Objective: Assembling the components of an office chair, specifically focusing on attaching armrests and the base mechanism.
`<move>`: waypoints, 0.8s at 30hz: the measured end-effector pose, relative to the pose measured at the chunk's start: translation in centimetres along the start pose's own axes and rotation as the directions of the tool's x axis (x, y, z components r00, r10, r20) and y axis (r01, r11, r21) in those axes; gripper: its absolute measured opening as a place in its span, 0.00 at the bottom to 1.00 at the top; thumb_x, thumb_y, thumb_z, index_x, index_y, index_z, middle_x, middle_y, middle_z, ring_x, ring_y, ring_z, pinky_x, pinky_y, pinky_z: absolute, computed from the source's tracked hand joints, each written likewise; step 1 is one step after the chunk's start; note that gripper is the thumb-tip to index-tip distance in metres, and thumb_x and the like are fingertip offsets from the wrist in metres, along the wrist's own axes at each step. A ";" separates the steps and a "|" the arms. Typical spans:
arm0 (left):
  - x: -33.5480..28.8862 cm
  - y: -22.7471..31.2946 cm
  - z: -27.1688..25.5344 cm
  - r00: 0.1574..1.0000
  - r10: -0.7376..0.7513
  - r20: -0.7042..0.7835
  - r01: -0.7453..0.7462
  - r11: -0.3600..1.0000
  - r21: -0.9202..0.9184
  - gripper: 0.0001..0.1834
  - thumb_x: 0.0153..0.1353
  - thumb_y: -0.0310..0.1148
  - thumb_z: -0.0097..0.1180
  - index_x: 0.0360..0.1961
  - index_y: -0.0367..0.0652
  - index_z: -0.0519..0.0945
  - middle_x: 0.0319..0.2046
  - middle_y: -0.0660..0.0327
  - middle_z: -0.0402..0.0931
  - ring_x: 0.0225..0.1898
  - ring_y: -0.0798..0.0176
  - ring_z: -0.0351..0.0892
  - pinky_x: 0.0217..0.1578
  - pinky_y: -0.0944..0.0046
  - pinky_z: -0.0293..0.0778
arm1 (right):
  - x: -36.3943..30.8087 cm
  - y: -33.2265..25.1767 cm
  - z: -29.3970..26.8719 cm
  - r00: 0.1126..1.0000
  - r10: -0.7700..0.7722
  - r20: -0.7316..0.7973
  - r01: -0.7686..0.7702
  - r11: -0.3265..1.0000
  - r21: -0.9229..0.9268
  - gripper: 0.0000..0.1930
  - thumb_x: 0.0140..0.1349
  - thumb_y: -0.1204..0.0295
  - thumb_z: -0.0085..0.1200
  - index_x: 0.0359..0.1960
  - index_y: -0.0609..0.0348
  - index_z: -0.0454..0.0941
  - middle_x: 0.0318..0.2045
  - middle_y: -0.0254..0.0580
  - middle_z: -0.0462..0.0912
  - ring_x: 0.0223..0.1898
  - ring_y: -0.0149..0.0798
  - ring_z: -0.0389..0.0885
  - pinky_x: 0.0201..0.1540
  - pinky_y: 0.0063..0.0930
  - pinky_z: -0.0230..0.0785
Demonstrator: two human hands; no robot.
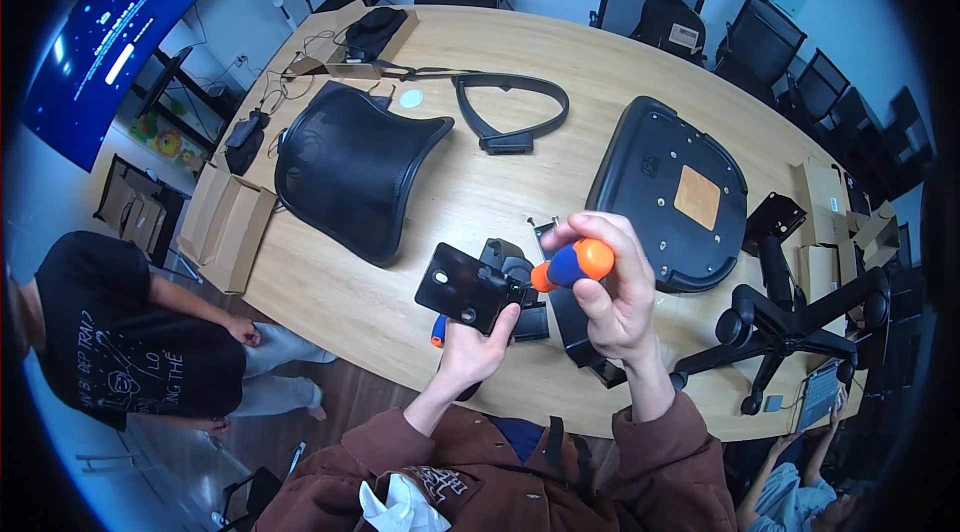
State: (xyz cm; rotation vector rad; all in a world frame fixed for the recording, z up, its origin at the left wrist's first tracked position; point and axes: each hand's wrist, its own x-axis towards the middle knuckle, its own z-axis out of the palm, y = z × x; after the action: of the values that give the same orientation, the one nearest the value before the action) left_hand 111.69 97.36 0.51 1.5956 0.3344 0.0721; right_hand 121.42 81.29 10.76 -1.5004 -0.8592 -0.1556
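Note:
My left hand grips a black metal bracket with holes in its flat plate, holding it up over the near part of the table. My right hand is closed on an orange and blue screwdriver, whose tip end meets the bracket's right side near my left thumb. Whether the tip sits in a screw is too small to tell. Behind and below my hands lie more black chair parts, partly covered. An orange-tipped tool peeks out beside my left hand.
On the table lie a black mesh backrest, a loop-shaped armrest and a chair seat with its underside up. A wheeled chair base stands at right. Cardboard boxes line the edges. One person stands left, another sits lower right.

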 end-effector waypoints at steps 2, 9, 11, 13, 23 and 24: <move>0.3 -0.1 0.0 1.000 0.002 -0.001 -0.002 1.000 -0.017 0.09 0.67 0.31 0.58 0.42 0.35 0.79 0.24 0.65 0.77 0.22 0.73 0.77 0.23 0.68 0.74 | 1.1 -1.0 0.3 0.996 -0.074 -0.043 0.073 0.997 -0.018 0.20 0.62 0.76 0.61 0.55 0.65 0.75 0.53 0.57 0.78 0.54 0.45 0.81 0.55 0.34 0.73; 1.3 0.8 0.8 1.000 0.003 0.016 -0.002 0.998 -0.063 0.10 0.67 0.33 0.58 0.41 0.35 0.78 0.26 0.65 0.77 0.24 0.74 0.78 0.22 0.70 0.77 | 0.8 0.2 1.8 1.000 -0.019 -0.018 0.024 0.943 0.332 0.23 0.66 0.73 0.58 0.55 0.57 0.56 0.45 0.54 0.77 0.42 0.35 0.79 0.47 0.29 0.71; 1.7 1.2 0.9 0.999 -0.006 0.039 0.009 0.997 -0.075 0.10 0.67 0.33 0.58 0.41 0.35 0.78 0.27 0.64 0.78 0.25 0.73 0.79 0.22 0.70 0.78 | 1.3 -0.6 2.7 0.995 0.007 -0.100 0.037 0.900 0.435 0.25 0.70 0.62 0.54 0.61 0.59 0.58 0.36 0.44 0.73 0.36 0.33 0.74 0.43 0.26 0.67; 1.8 1.6 0.9 0.996 -0.053 0.070 0.056 0.997 -0.046 0.10 0.67 0.33 0.58 0.41 0.34 0.78 0.29 0.63 0.78 0.26 0.73 0.80 0.22 0.70 0.78 | 0.9 -1.0 1.8 0.997 0.040 -0.060 -0.016 0.933 0.360 0.25 0.70 0.60 0.52 0.61 0.60 0.61 0.38 0.46 0.74 0.39 0.35 0.75 0.45 0.29 0.69; 1.8 1.3 0.8 0.996 -0.049 0.069 0.052 0.998 -0.042 0.11 0.68 0.34 0.58 0.42 0.35 0.78 0.27 0.64 0.77 0.23 0.73 0.78 0.22 0.70 0.79 | 0.8 0.1 1.1 1.000 -0.016 0.003 0.014 0.945 0.326 0.31 0.62 0.77 0.62 0.58 0.59 0.52 0.47 0.59 0.78 0.45 0.35 0.80 0.49 0.30 0.74; 1.7 1.4 0.9 0.996 -0.050 0.069 0.053 0.998 -0.041 0.11 0.68 0.34 0.58 0.42 0.35 0.78 0.27 0.64 0.77 0.23 0.73 0.78 0.22 0.70 0.79 | 0.6 0.4 1.1 1.000 -0.015 0.001 0.014 0.945 0.326 0.31 0.62 0.77 0.62 0.58 0.59 0.52 0.47 0.59 0.78 0.45 0.35 0.80 0.49 0.30 0.74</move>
State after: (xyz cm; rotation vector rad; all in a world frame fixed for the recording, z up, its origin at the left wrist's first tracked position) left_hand 113.81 96.88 1.60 1.5427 0.3186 -0.0147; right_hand 121.66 82.59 10.68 -1.1840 -0.8538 -0.0186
